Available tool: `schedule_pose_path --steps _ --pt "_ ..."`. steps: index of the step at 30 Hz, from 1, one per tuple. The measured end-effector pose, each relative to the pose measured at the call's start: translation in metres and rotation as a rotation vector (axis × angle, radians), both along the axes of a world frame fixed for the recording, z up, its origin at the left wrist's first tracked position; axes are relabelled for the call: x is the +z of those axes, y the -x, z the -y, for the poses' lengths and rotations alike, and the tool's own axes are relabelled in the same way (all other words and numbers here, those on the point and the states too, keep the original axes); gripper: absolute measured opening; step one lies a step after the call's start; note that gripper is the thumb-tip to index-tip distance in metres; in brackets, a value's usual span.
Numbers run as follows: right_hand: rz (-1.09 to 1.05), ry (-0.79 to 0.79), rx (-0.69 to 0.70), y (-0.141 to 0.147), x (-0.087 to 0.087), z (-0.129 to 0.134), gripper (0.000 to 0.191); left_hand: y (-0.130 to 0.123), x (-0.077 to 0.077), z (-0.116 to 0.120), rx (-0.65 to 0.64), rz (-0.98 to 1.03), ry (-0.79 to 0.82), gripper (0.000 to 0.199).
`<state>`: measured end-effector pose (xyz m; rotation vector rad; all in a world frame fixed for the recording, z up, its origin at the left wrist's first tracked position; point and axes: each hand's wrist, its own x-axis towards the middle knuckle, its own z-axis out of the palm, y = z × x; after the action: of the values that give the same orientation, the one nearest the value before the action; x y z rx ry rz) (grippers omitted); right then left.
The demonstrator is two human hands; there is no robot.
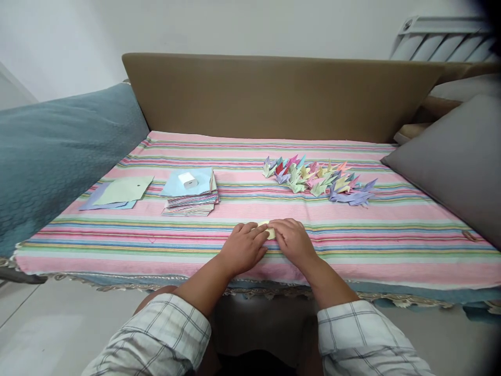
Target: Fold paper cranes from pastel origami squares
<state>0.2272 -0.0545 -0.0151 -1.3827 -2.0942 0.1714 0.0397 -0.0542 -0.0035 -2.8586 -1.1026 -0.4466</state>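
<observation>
Together, the left hand (245, 245) and right hand (293, 240) touched the yellow paper (271, 233), in front of the paper cranes (320, 184). Whether they pinched it or only pressed, I could not tell.

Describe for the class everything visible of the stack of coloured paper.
The stack of coloured paper lies on the striped cloth, right of some loose sheets. It looks like many thin, roughly square sheets, with a pale blue top sheet and pink, white and darker edges below. The layers are unevenly aligned, jutting out at the right. A small white block rests on top.
</observation>
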Motion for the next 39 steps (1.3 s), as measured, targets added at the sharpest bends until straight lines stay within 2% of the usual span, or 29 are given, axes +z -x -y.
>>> schedule_pose_path --steps 4,9,13,19,26,30,39 --pt "0.009 0.05 0.026 -0.001 -0.004 0.003 0.028 0.002 0.001 -0.004 0.009 0.035 0.061 0.037" --pt "-0.051 0.077 0.147 -0.011 0.0 0.002 0.019 0.001 -0.001 -0.012 0.079 0.126 0.147 0.03" --pt "-0.048 0.09 0.17 -0.014 0.001 0.0 0.015 -0.004 -0.001 -0.016 0.127 0.142 0.129 0.022" --pt "-0.06 0.078 0.17 -0.013 -0.004 -0.002 0.014 -0.009 0.002 -0.017 0.12 0.128 0.091 0.015" --pt "-0.084 0.073 0.022 -0.012 -0.009 -0.004 0.016 -0.01 0.003 -0.021 0.206 0.172 0.135 0.015" --pt "-0.071 0.081 -0.01 -0.011 -0.011 -0.005 0.016 -0.011 0.001 -0.023 0.226 0.254 0.17 0.014" --pt "-0.075 0.109 -0.082 -0.003 -0.009 -0.007 0.018 -0.015 -0.001 -0.024 0.281 0.257 0.143 0.018"
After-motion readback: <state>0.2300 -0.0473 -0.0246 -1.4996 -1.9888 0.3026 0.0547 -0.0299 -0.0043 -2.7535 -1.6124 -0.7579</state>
